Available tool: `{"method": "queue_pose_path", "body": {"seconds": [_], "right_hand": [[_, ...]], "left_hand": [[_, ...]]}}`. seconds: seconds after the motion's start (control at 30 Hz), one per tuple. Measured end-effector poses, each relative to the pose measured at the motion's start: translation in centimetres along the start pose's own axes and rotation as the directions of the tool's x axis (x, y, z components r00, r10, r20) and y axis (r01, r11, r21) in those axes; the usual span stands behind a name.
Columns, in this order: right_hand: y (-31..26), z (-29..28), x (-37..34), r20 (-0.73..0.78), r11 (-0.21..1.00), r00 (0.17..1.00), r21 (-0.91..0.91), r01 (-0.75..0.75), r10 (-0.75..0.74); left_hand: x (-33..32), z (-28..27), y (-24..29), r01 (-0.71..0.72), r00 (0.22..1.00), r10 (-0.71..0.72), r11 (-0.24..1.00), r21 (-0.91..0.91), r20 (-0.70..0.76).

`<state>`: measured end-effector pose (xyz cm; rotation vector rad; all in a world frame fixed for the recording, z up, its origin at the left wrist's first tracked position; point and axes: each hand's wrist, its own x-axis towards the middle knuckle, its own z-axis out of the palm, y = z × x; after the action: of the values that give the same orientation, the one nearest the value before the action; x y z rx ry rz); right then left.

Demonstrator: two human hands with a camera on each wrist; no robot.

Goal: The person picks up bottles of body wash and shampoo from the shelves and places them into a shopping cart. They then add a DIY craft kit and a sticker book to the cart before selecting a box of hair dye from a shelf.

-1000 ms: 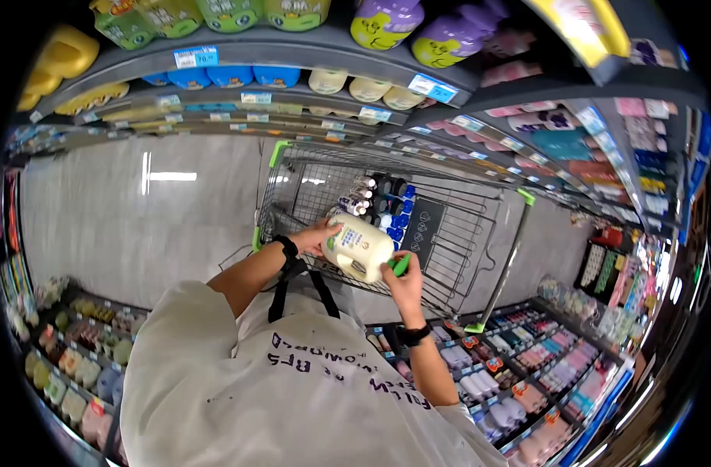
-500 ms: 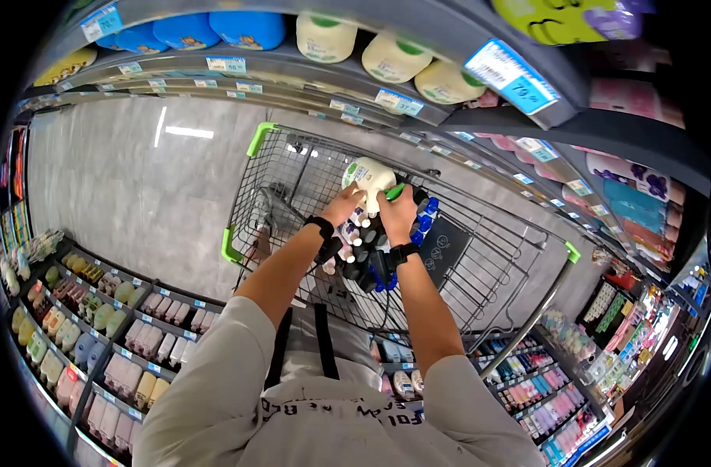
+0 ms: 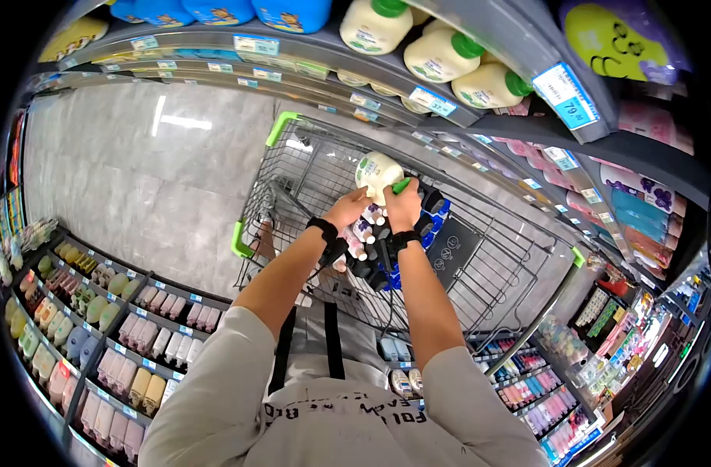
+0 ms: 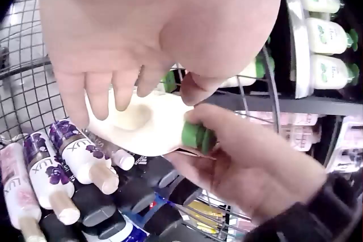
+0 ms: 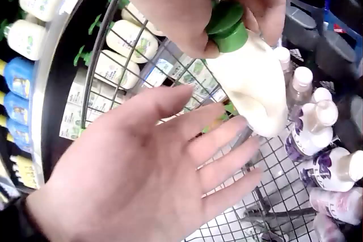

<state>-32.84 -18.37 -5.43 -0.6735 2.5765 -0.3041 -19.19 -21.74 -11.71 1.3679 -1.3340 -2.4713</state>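
Observation:
A cream-coloured bottle (image 3: 377, 171) with a green cap (image 5: 227, 23) is inside the wire shopping cart (image 3: 301, 156), beside the bottles there. My right hand (image 3: 404, 208) pinches it at the cap and neck, thumb on one side and fingers on the other in the right wrist view. Beside the bottle is my left hand (image 5: 153, 162), palm showing and fingers spread straight, their tips right at its lower side. White Lux bottles (image 4: 51, 174) with purple flowers lie next to it, along with several black-capped bottles (image 4: 136, 194).
Shelves of cream bottles (image 3: 441, 54) with green caps and blue bottles (image 3: 293, 12) run along the cart's far side. Low display shelves (image 3: 122, 366) stand behind, on my left. Grey floor (image 3: 122, 171) extends to the left, and a dark panel (image 3: 455, 245) sits in the cart.
The bottle has gone from close to my body, held in both hands, forward and down into the cart. My left hand has let go of it; my right still holds the capped end.

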Motion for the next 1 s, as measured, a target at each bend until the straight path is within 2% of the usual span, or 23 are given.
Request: {"method": "queue_pose_path", "body": {"seconds": [0.03, 0.07, 0.1, 0.17, 0.23, 0.3, 0.33, 0.4, 0.43, 0.47, 0.5, 0.53, 0.57, 0.63, 0.67, 0.73, 0.77, 0.8, 0.83, 0.87, 0.9, 0.93, 1.0], "right_hand": [[0.5, -0.1, 0.0, 0.033, 0.999, 0.999, 0.033, -0.008, 0.007], [1.1, -0.3, -0.3, 0.011, 0.99, 0.999, 0.131, 0.051, -0.053], [2.0, -0.5, -0.8, -0.019, 0.967, 0.994, 0.227, 0.113, -0.112], [3.7, -1.6, -2.2, 0.014, 0.929, 0.995, 0.36, 0.091, -0.103], [6.6, -3.0, -4.5, 0.14, 0.917, 0.99, 0.392, -0.079, 0.025], [10.6, -4.3, -8.8, -0.032, 0.922, 0.976, 0.325, 0.212, -0.213], [9.7, -7.7, -12.4, 0.151, 0.914, 0.988, 0.398, -0.082, 0.023], [15.7, -8.7, -17.0, 0.186, 0.88, 0.979, 0.475, -0.018, -0.081], [16.2, -10.7, -20.4, 0.086, 0.794, 0.984, 0.604, 0.071, -0.154], [19.4, -10.4, -21.8, 0.007, 0.845, 0.997, 0.532, 0.056, -0.071], [22.3, -11.4, -23.4, -0.081, 0.966, 0.996, 0.252, 0.05, -0.031], [20.7, -15.5, -25.5, 0.023, 0.876, 0.98, 0.444, -0.189, 0.199], [27.5, -14.2, -24.5, -0.113, 0.901, 0.992, 0.433, -0.004, 0.059], [22.8, -23.1, -25.9, -0.255, 0.945, 0.957, 0.322, -0.049, 0.137], [22.6, -25.6, -24.6, -0.372, 0.941, 0.925, 0.333, 0.059, 0.073], [10.9, -36.6, -26.2, -0.508, 0.959, 0.859, 0.208, 0.194, -0.063], [6.8, -40.8, -26.5, -0.551, 0.928, 0.808, 0.15, 0.342, -0.208], [3.0, -44.5, -26.7, -0.541, 0.913, 0.805, 0.153, 0.378, -0.243], [-0.7, -47.5, -26.7, -0.593, 0.855, 0.707, 0.058, 0.516, -0.386], [-4.5, -50.6, -27.2, -0.563, 0.829, 0.704, 0.059, 0.556, -0.433], [-8.3, -52.8, -27.3, -0.578, 0.75, 0.647, 0.087, 0.656, -0.498], [-11.9, -55.2, -27.8, -0.528, 0.729, 0.655, 0.095, 0.677, -0.54], [-17.4, -58.3, -26.3, -0.529, 0.645, 0.53, -0.045, 0.763, -0.663]], "left_hand": [[-2.1, -0.5, 1.9, -0.014, 1.0, 0.014, 1.0, -0.001, 0.008], [-1.6, -1.9, -0.2, -0.079, 0.992, 0.079, 0.997, -0.001, 0.095], [-3.5, -2.9, 0.4, -0.135, 0.991, 0.133, 0.986, 0.1, 0.029], [-7.3, -5.5, 2.6, -0.065, 0.997, 0.061, 0.996, 0.063, 0.054], [-12.5, -7.8, 5.6, -0.024, 1.0, 0.024, 0.999, -0.03, -0.012], [-14.5, -12.0, 5.8, 0.042, 0.997, -0.043, 0.999, 0.019, 0.069], [-16.1, -13.0, 7.4, -0.049, 0.998, 0.047, 0.997, 0.067, 0.036], [-17.3, -16.2, 6.8, -0.167, 0.986, 0.166, 0.984, 0.059, 0.026], [-20.3, -16.3, 11.1, -0.174, 0.984, 0.167, 0.972, 0.158, 0.057], [-19.4, -18.2, 10.0, -0.201, 0.974, 0.2, 0.98, -0.008, 0.105], [-19.8, -19.1, 11.6, -0.308, 0.951, 0.3, 0.932, 0.189, 0.07], [-20.6, -19.5, 13.8, -0.384, 0.924, 0.371, 0.896, 0.226, 0.096], [-21.9, -19.4, 16.8, -0.451, 0.892, 0.435, 0.853, 0.261, 0.12], [-25.7, -18.1, 24.8, -0.529, 0.842, 0.513, 0.727, 0.438, 0.165], [-26.3, -17.7, 28.5, -0.597, 0.8, 0.559, 0.708, 0.378, 0.218], [-28.8, -16.5, 34.0, -0.696, 0.717, 0.645, 0.641, 0.324, 0.265], [-30.8, -15.4, 37.6, -0.738, 0.672, 0.677, 0.573, 0.358, 0.3], [-33.1, -13.9, 41.1, -0.787, 0.61, 0.719, 0.499, 0.363, 0.334], [-35.7, -12.2, 44.0, -0.827, 0.549, 0.752, 0.428, 0.364, 0.364], [-38.1, -10.6, 46.7, -0.858, 0.497, 0.767, 0.367, 0.358, 0.405], [-39.9, -9.0, 49.3, -0.886, 0.442, 0.781, 0.305, 0.349, 0.441], [-41.0, -7.7, 51.5, -0.909, 0.361, 0.806, 0.194, 0.368, 0.47], [-42.3, -5.4, 55.3, -0.909, 0.222, 0.844, -0.002, 0.417, 0.489]]}}
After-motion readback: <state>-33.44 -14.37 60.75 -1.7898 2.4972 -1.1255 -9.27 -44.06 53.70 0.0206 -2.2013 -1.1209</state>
